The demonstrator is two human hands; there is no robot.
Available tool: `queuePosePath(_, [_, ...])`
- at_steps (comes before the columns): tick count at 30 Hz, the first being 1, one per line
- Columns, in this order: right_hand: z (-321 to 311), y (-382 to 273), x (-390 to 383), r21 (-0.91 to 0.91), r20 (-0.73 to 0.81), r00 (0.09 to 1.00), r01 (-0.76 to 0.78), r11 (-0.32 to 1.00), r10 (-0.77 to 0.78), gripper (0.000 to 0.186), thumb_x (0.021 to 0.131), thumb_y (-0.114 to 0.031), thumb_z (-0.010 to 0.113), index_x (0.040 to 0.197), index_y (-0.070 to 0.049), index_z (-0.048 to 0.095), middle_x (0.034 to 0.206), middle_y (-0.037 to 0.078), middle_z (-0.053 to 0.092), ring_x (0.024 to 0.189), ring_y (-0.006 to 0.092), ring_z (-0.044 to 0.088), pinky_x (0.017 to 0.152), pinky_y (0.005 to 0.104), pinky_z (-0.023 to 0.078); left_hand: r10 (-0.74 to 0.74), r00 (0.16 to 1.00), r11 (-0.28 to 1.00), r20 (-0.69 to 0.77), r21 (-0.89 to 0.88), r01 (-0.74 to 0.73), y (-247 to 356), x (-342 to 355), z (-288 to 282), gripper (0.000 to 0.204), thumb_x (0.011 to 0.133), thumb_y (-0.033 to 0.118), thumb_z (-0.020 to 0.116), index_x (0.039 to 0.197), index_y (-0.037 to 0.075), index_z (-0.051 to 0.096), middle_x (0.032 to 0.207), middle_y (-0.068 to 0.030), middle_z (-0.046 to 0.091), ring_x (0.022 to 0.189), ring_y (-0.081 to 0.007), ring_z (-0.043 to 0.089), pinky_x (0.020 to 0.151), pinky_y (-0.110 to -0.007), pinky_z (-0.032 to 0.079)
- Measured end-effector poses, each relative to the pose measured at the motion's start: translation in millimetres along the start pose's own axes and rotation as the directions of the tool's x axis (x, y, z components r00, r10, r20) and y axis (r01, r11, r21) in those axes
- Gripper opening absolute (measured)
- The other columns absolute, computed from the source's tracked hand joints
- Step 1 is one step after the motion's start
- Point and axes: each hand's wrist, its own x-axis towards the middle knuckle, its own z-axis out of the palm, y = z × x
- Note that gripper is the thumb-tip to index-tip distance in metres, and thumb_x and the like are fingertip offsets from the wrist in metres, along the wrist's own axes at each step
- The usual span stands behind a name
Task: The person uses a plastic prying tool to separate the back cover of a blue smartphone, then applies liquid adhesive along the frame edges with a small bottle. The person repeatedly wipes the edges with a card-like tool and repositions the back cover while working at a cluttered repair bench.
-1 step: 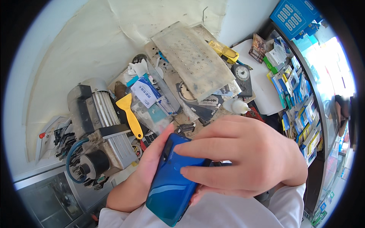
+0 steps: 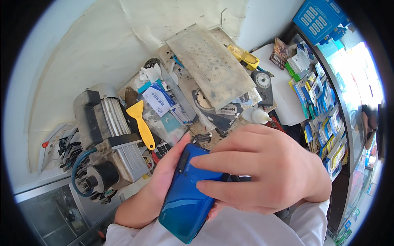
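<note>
A glossy blue phone (image 2: pixel 186 205) lies back-up, close in front of me, with its camera strip at the upper left corner. My left hand (image 2: pixel 162 184) cradles it from beneath, and the thumb runs along its left edge. My right hand (image 2: pixel 266 172) comes in from the right, its fingers laid flat across the upper half of the phone's back. The right thumb is hidden. White sleeves cover both of my wrists at the lower edge.
A cluttered workbench lies beyond my hands. It holds a grey motor machine with a blue hose (image 2: pixel 106 139), a yellow plastic scraper (image 2: pixel 141 121), a dirty perforated metal plate (image 2: pixel 209 65), a small white glue bottle (image 2: pixel 256 116) and a round dial (image 2: pixel 262 80). Shelves of small packaged goods (image 2: pixel 324 106) stand on the right.
</note>
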Motion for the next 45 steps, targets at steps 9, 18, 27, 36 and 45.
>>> queuePosePath(9, [2,-29,6,-0.386,0.113,0.993,0.061,0.921,-0.019,0.026,0.075,-0.017,0.073,0.099,-0.009,0.078,0.113,0.007,0.075,0.092,0.0221,0.069,0.084,0.0372,0.057,-0.077,0.996,0.896,0.053,-0.435,0.092,-7,4,-11,0.085,0.098,0.080,0.034,0.136,0.007,0.058,0.112,-0.0198,0.069,0.092,-0.0407,0.070,0.078,-0.054,0.060])
queuePosePath(18, [13,-45,-1,-0.277,0.090,0.987,0.152,0.949,-0.132,0.020,0.083,-0.013,0.069,0.097,0.001,0.075,0.102,0.014,0.075,0.095,0.0280,0.072,0.095,0.0496,0.059,-0.017,1.000,0.998,0.018,0.056,0.016,-22,-15,-30,0.094,0.099,0.079,0.031,0.156,0.005,0.041,0.145,-0.0104,0.057,0.128,-0.0241,0.059,0.111,-0.040,0.046])
queuePosePath(27, [26,-50,-7,-0.435,-0.038,0.995,-0.101,0.895,0.094,0.020,0.083,-0.010,0.070,0.100,-0.001,0.074,0.098,0.012,0.077,0.086,0.0209,0.073,0.086,0.0389,0.060,0.552,0.675,0.631,0.489,0.284,-0.722,-50,-19,-49,0.149,0.067,0.086,0.072,0.166,0.006,-0.006,0.174,-0.0199,0.005,0.160,-0.0344,0.010,0.127,-0.054,0.016])
queuePosePath(36, [29,-60,41,-0.179,0.188,0.963,-0.161,0.971,0.194,0.028,0.082,-0.011,0.075,0.107,0.003,0.073,0.098,0.015,0.075,0.080,0.0262,0.072,0.077,0.0372,0.060,0.749,0.592,0.374,0.298,0.547,-0.749,-49,-32,-59,0.090,0.093,0.033,0.068,0.165,0.012,0.018,0.146,-0.0208,0.052,0.140,-0.0356,0.051,0.118,-0.051,0.040])
queuePosePath(45, [151,70,123,-0.767,-0.016,0.809,-0.387,0.511,0.588,0.043,0.088,-0.011,0.068,0.125,0.010,0.061,0.100,0.016,0.071,0.092,0.0255,0.072,0.074,0.0316,0.061,0.540,0.801,0.646,0.258,0.484,-0.591,-46,-59,-85,0.079,0.096,0.035,0.068,0.158,0.006,0.029,0.129,-0.0288,0.062,0.116,-0.0360,0.066,0.105,-0.049,0.050])
